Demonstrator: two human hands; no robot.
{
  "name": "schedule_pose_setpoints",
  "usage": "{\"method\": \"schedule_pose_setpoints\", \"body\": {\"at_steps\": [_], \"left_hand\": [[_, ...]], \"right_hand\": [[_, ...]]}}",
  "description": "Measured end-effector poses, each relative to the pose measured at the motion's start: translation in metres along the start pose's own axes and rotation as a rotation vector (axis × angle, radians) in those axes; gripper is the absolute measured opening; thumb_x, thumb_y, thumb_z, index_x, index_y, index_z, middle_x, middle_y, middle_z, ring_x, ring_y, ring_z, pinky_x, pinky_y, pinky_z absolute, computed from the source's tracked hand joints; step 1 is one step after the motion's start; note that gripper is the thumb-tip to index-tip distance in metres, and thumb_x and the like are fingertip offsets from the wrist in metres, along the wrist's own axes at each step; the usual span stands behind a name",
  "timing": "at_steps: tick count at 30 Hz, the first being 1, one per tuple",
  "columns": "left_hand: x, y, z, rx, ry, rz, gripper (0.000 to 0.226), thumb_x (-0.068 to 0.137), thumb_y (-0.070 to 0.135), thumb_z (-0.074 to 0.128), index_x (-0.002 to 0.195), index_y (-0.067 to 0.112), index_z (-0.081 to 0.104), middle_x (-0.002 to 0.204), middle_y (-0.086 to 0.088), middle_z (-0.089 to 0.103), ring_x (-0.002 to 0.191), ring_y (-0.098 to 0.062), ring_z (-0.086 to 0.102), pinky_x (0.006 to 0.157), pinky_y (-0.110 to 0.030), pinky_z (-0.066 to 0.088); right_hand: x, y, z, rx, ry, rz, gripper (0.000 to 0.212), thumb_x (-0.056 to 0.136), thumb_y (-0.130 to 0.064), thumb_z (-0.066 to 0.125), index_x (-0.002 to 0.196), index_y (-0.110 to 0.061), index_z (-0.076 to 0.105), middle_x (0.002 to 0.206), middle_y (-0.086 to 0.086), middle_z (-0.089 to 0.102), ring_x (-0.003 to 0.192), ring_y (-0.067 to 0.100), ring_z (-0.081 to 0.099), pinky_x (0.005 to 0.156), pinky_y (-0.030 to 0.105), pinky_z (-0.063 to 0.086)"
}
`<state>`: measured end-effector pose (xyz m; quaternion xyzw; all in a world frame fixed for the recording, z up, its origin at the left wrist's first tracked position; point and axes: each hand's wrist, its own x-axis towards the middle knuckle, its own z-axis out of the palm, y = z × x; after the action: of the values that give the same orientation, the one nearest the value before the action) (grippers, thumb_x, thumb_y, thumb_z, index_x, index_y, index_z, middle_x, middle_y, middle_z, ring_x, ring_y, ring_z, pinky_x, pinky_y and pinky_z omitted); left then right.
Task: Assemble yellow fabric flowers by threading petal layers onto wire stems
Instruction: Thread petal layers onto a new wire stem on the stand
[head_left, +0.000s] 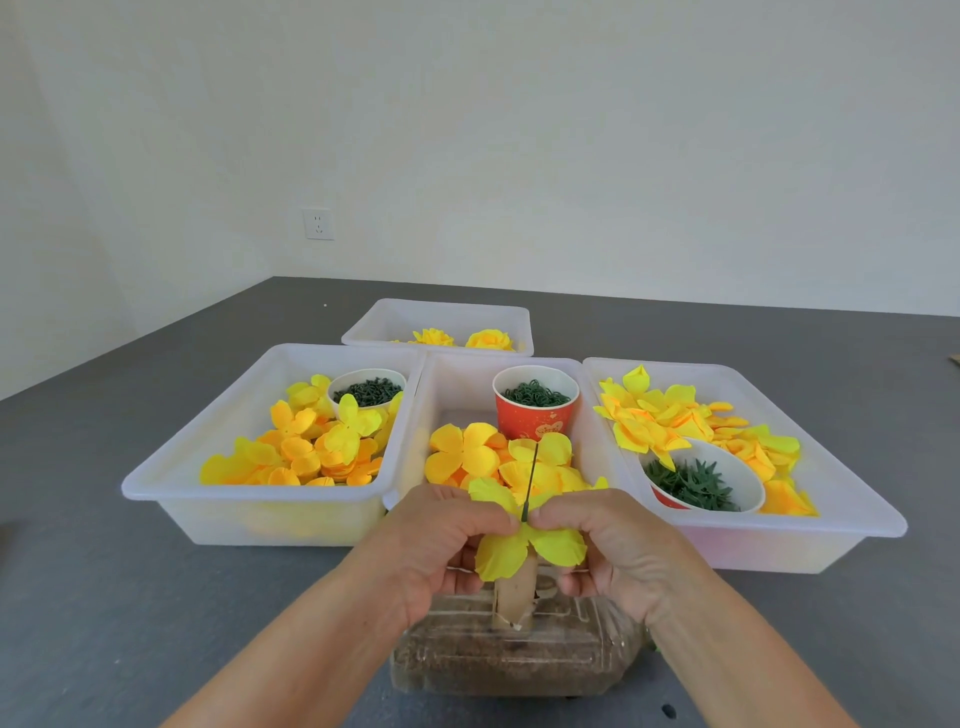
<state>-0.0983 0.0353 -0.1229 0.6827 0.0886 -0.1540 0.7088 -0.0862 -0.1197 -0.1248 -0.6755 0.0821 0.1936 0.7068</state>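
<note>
A thin dark green wire stem (530, 480) stands upright through the middle of a yellow petal layer (524, 545). My left hand (441, 545) pinches the layer just left of the stem, and my right hand (608, 545) pinches it on the right. Both hands hold it above a tan cardboard tube (514, 597) that rises from a clear block filled with brown material (509, 660). The stem's lower end is hidden by the petals and my fingers.
Three white trays hold loose yellow petals: left (156, 483), middle (431, 395), right (852, 499). In them stand a white cup of dark green rings (367, 391), a red cup of green rings (535, 405) and a tipped cup of green calyxes (701, 480). A far tray (441, 312) holds finished flowers.
</note>
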Motion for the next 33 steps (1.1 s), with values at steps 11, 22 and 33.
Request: {"method": "schedule_pose_setpoints", "body": {"at_steps": [11, 22, 33], "left_hand": [[0.0016, -0.0033, -0.0012, -0.012, -0.027, -0.040, 0.009, 0.075, 0.008, 0.070, 0.082, 0.008, 0.064, 0.064, -0.007, 0.066, 0.050, -0.014, 0.056, 0.045, -0.021, 0.044], [0.0018, -0.0041, -0.0027, -0.030, -0.049, -0.071, 0.009, 0.074, 0.008, 0.072, 0.080, 0.009, 0.065, 0.064, -0.006, 0.066, 0.051, -0.014, 0.056, 0.044, -0.021, 0.043], [0.0018, -0.0035, -0.0010, -0.051, -0.044, -0.084, 0.009, 0.075, 0.008, 0.071, 0.082, 0.008, 0.066, 0.064, -0.005, 0.066, 0.052, -0.014, 0.057, 0.046, -0.022, 0.044]], "right_hand": [[0.0005, 0.0010, -0.0031, 0.031, -0.026, 0.047, 0.008, 0.077, -0.002, 0.067, 0.075, -0.008, 0.062, 0.055, 0.005, 0.060, 0.041, 0.014, 0.053, 0.035, 0.018, 0.037], [-0.0017, 0.0026, -0.0046, 0.069, -0.045, 0.087, 0.007, 0.075, -0.003, 0.069, 0.077, -0.008, 0.064, 0.057, 0.005, 0.061, 0.043, 0.013, 0.053, 0.036, 0.020, 0.040], [-0.0022, 0.0024, -0.0040, 0.078, -0.034, 0.088, 0.008, 0.075, -0.003, 0.069, 0.079, -0.007, 0.064, 0.061, 0.007, 0.062, 0.046, 0.015, 0.054, 0.037, 0.020, 0.040]]}}
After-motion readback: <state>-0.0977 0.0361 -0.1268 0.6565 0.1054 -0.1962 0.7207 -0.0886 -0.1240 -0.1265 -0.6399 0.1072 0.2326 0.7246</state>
